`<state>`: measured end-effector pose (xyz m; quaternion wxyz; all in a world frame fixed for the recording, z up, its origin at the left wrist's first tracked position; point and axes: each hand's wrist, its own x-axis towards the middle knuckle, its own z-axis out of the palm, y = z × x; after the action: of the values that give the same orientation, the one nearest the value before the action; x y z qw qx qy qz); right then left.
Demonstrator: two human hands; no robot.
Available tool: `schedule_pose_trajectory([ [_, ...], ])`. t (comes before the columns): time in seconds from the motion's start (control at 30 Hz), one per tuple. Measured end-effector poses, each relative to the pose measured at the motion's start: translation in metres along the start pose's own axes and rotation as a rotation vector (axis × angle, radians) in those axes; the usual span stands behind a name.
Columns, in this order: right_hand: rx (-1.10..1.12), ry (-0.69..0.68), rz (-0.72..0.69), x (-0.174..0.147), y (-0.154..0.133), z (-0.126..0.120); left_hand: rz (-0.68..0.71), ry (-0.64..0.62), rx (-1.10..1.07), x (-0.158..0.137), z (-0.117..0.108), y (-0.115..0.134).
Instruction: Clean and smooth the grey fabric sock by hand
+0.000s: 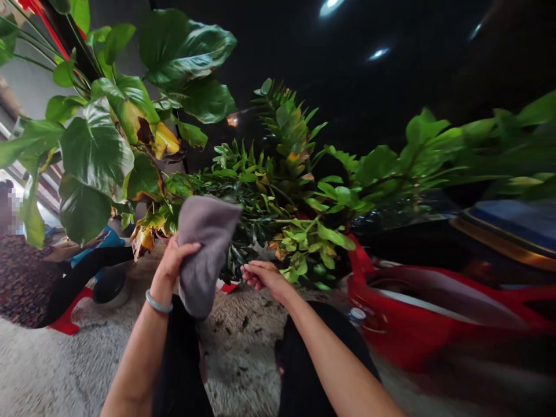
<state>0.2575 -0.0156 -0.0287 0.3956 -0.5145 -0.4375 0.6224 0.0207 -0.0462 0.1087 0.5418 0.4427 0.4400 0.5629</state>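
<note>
1. Writing: no brand, label or readable text shows anywhere in the head view.
2. Left hand: your fingers are closed around a grey cloth, thumb across its front. The cloth is raised in front of the plants and hangs down from the grip, above your left knee. A pale green bangle sits on that wrist.
3. Right hand: your fingers are loosely curled and hold nothing. The hand sits just beside the lower leaves of the narrow-leaved plant, near the cloth but apart from it.
4. Containers: a red pot rim shows between your hands, under the foliage; its contents are hidden by leaves.
5. Left side: a large-leaved plant carries several yellow and brown leaves.
6. Right side: a red vehicle body stands close, blurred.
7. Floor: rough grey ground with scattered debris.
8. Far left: another person sits low, in patterned clothing.
</note>
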Motion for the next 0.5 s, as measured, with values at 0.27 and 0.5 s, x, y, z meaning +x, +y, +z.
schedule_pose_trajectory([
  [0.27, -0.012, 0.081, 0.07, -0.001, 0.001, -0.005, -0.31, 0.187, -0.011, -0.017, -0.026, -0.068],
  [0.5, -0.014, -0.004, 0.028, -0.006, -0.004, -0.001, -0.151, -0.003, -0.068, -0.024, -0.013, -0.025],
])
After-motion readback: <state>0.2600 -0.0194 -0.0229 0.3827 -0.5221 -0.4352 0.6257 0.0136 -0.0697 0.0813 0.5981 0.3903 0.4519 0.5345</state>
